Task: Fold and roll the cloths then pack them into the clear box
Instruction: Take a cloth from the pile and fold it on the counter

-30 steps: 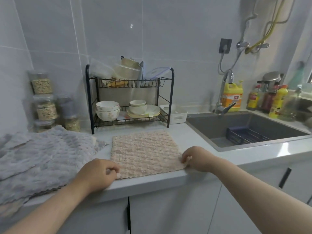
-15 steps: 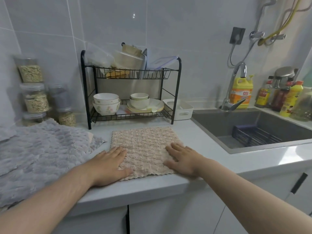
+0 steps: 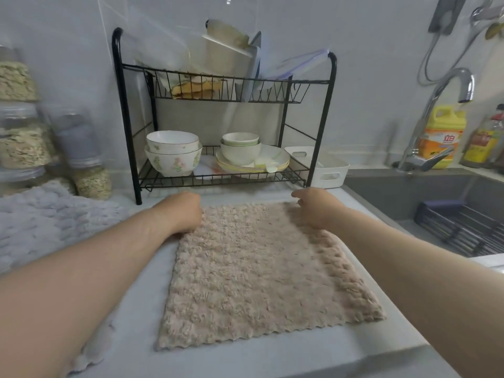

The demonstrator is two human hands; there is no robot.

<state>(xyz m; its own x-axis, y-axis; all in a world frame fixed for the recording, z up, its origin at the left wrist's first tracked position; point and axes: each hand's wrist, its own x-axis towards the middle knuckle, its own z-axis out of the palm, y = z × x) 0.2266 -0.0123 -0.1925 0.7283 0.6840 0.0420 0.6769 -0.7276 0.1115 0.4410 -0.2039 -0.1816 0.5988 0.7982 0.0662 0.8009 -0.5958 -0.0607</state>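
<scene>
One beige cloth point(image 3: 259, 268) flat on grey countertop point(image 3: 272, 356), sink point(image 3: 395, 203) alongside

Both bare forearms reach out ahead, angling in a little toward each other, wrists low. The left hand point(image 3: 180, 211) is curled like a loose fist, knuckles up, fingers tucked under at the far left corner of the cloth point(image 3: 253, 268). The right hand point(image 3: 317, 208) grips the far right corner, fingers bent down over the edge, thumb poking inward toward the other hand.
</scene>
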